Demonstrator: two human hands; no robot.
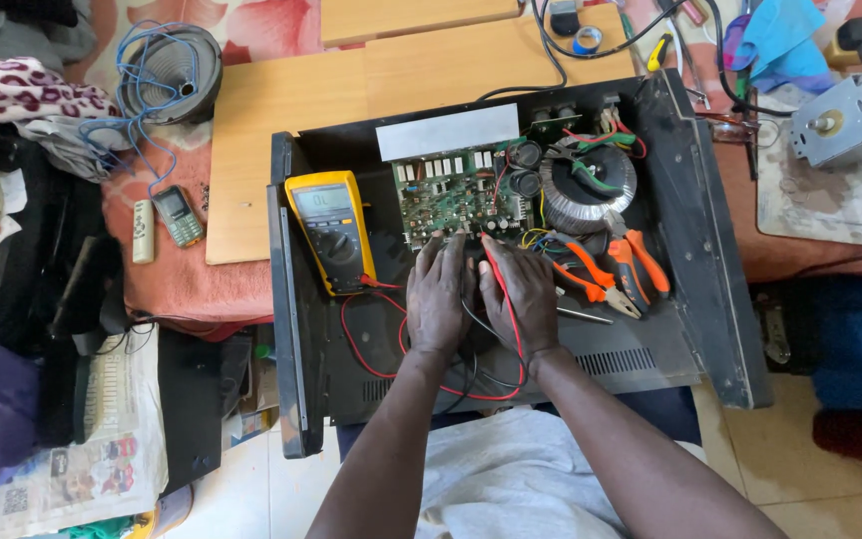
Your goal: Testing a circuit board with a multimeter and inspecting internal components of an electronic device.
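Both hands down inside open black amplifier chassis [690, 250]. Right hand [523, 294] fingers closed on red probe [496, 262]; long axis runs from palm up-left, tip pointing away from the person at near edge of green circuit board [451, 200], just beyond fingertips. Left hand [438, 294] fingers curled, tips at same board edge; black lead passes near them, grip on it unclear. Yellow multimeter [329, 230] left of left hand. Orange-handled pliers [606, 271] just right of right hand.

Yellow multimeter [329, 228], green circuit board [449, 197], orange-handled pliers [611, 271], red lead [506, 289].
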